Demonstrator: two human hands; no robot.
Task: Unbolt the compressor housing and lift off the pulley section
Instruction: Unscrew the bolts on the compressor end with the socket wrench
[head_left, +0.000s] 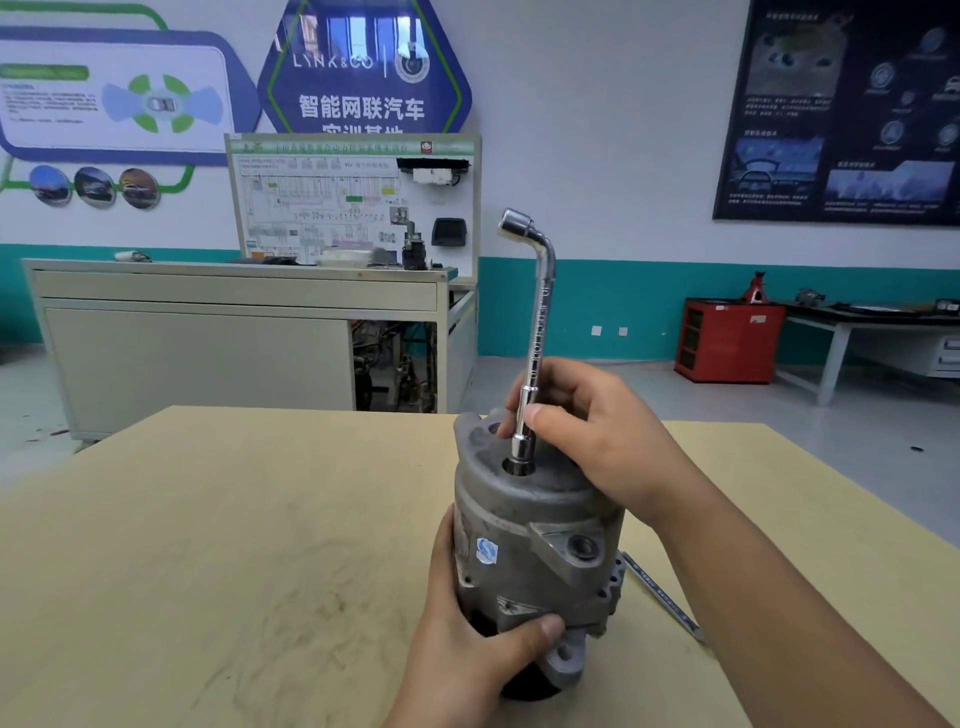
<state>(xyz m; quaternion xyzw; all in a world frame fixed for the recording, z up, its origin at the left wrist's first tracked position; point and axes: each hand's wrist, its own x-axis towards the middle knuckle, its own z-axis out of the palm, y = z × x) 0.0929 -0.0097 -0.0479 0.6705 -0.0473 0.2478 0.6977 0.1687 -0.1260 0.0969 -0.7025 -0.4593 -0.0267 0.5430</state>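
A grey cast-metal compressor (535, 535) stands upright on the wooden table, its black pulley end down at the table. My left hand (467, 649) grips the lower housing, thumb across the front. A chrome L-shaped socket wrench (536, 332) stands nearly vertical, its lower socket set into a recess on the compressor's top face. My right hand (587, 431) pinches the wrench shaft just above that socket, with the fingers wrapped behind it. The bolt under the socket is hidden.
The wooden table (218, 545) stretches left and forward. A flat metal tool (665, 597) lies on the table right of the compressor, under my right forearm. Beyond the table stand a grey cabinet bench (208, 338) and a red cabinet (727, 340).
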